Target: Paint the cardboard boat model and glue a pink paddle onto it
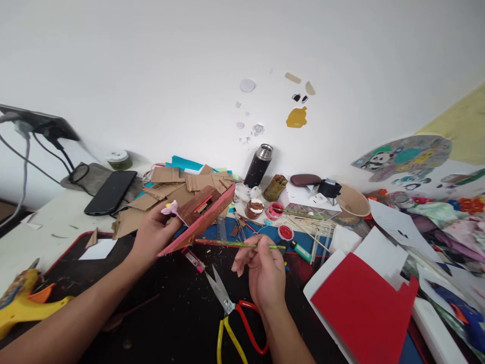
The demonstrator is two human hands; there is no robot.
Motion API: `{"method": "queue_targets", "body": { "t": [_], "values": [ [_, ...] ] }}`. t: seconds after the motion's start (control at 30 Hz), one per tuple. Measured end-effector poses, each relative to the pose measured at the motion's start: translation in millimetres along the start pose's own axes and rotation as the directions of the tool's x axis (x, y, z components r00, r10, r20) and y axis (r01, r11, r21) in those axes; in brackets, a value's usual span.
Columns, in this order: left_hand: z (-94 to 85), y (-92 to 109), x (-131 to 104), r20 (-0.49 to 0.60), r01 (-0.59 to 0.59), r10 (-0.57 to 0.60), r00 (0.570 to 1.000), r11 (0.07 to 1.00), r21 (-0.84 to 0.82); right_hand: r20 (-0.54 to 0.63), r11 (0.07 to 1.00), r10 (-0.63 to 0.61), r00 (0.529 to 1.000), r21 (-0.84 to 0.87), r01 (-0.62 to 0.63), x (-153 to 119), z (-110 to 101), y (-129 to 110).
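My left hand [150, 233] grips a small brown-painted cardboard model [210, 220] with pink edges and a slot-like opening, raised above the table. A little pink-and-white figure [169, 208] with a yellow spot sits at its left end, by my fingers. My right hand [268, 275] pinches a thin green paintbrush [227, 244], its far end reaching the model's lower edge; whether the tip touches cannot be made out. Scissors [227, 306] with red and yellow handles lie open on the black mat between my forearms. Past the brush stand small pots of red paint [285, 232] and brown paint [256, 207].
Cardboard scraps [166, 189] pile up behind my left hand, near a phone [110, 192]. A black flask [258, 166] stands against the wall. A yellow glue gun [28, 303] lies at far left, red card [366, 308] at right, and a paper bowl [354, 200] farther back.
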State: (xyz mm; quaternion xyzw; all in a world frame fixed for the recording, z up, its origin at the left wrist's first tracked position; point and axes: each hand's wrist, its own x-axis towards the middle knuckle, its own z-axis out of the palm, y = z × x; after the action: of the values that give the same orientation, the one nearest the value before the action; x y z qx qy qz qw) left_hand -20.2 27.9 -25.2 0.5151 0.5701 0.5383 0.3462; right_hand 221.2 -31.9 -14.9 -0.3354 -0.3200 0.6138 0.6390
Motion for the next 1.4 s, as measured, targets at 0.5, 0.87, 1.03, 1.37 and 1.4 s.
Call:
{"method": "queue_targets", "body": {
  "t": [0.5,0.87,1.03,1.37,1.4],
  "values": [
    [0.4,2.0,0.1,-0.008,-0.006,0.007,1.000,1.000,0.009,0.006,1.000,0.010,1.000,-0.011,-0.010,0.6,0.2,-1.6],
    [0.2,2.6,-0.4,-0.007,0.003,-0.003,1.000,1.000,0.011,0.057,0.998,0.053,0.997,-0.025,-0.051,-2.4,1.1,3.8],
    [0.4,4.0,-0.4,-0.011,-0.007,0.007,1.000,1.000,0.012,0.097,0.998,0.064,0.993,-0.035,-0.061,-4.7,1.6,6.8],
    [0.9,4.0,0.1,-0.006,-0.017,0.017,1.000,1.000,-0.002,-0.035,1.000,-0.011,0.999,-0.002,0.011,1.8,-1.4,-3.9],
    [0.7,3.7,0.1,-0.004,-0.019,0.019,1.000,1.000,-0.001,-0.042,1.000,-0.016,0.999,-0.002,0.016,1.9,-1.6,-4.3]
  ]
}}
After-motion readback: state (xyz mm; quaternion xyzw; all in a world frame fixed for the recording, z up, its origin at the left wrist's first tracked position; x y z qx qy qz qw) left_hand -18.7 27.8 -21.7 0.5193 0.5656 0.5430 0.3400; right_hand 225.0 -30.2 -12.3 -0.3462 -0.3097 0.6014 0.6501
